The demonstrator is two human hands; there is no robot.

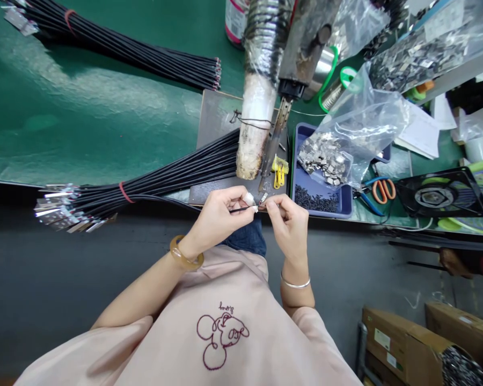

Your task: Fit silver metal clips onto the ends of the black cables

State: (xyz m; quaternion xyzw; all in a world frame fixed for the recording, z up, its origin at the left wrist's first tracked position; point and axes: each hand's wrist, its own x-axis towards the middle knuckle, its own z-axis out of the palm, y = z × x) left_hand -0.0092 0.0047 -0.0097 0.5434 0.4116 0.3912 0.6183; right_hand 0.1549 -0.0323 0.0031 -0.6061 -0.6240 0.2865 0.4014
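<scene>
My left hand (229, 208) is closed around a thin black cable (241, 208), with white wrapping on a fingertip. My right hand (288, 219) pinches at the cable's tip; what lies between its fingers is too small to make out. A small silvery metal piece (264, 197) shows just above those fingertips. Right behind both hands, a soldering iron (276, 136) points down beside a wrapped hose (254, 118). To the left, a banded bundle of black cables (173, 168) with metal connectors at its near end rests on the table edge and a grey board (215, 115).
A blue tray (348, 210) right of my hands holds small black tubes (316, 200) and a bag of metal connectors (328, 158). Yellow clips (279, 172), orange-handled pliers (383, 190), solder spools (334, 96) and a fan (443, 192) lie around. Another cable bundle (132, 48) lies behind.
</scene>
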